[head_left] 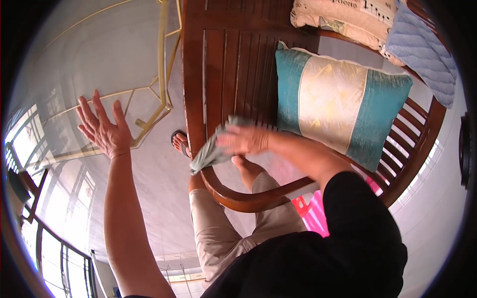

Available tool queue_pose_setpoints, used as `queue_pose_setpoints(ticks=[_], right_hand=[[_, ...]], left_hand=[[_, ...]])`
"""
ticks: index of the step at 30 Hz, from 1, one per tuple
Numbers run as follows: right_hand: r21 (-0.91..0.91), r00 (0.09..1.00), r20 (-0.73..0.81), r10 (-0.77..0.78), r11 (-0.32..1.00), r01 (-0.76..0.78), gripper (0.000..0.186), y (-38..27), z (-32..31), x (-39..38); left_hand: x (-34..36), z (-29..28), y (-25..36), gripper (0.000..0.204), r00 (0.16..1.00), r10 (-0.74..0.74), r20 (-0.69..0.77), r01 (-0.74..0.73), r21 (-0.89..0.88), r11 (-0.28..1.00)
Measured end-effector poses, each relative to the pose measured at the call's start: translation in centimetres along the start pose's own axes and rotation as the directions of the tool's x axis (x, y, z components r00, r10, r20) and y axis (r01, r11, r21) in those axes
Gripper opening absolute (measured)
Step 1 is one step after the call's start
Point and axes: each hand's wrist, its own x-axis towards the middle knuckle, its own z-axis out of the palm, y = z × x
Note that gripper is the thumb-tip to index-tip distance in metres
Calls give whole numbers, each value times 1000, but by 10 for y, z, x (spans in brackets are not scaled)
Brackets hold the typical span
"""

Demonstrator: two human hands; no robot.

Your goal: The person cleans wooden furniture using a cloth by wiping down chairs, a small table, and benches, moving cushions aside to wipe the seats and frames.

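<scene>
A grey-green cloth (207, 155) lies bunched over the front of a wooden armrest (238, 202), its lower end hanging past the front edge. My right hand (246, 140) presses on the cloth and grips it; motion blurs the fingers. To the left, my left hand (105, 128) is raised with its fingers spread and holds nothing. In the picture it overlaps the edge of a glass-topped table (99, 54) with a gold-coloured frame; whether it touches the glass I cannot tell.
The armrest belongs to a dark wooden bench (214, 64) with a slatted seat and back. On it sit a teal and cream cushion (330, 102), a patterned beige cushion (348, 20) and a blue ribbed cloth (422, 49). Something bright pink (318, 213) shows beneath the armrest.
</scene>
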Motion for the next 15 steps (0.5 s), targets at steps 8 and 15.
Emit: queue_pose_setpoints(ticks=[8, 15], right_hand=[[281, 301, -611, 732, 556, -782, 42, 270, -205, 66], [283, 336, -533, 777, 538, -794, 48, 22, -44, 66]], left_hand=[[5, 3, 1, 67, 999, 25, -43, -27, -44, 999], [3, -6, -11, 66, 999, 18, -44, -19, -8, 1000]])
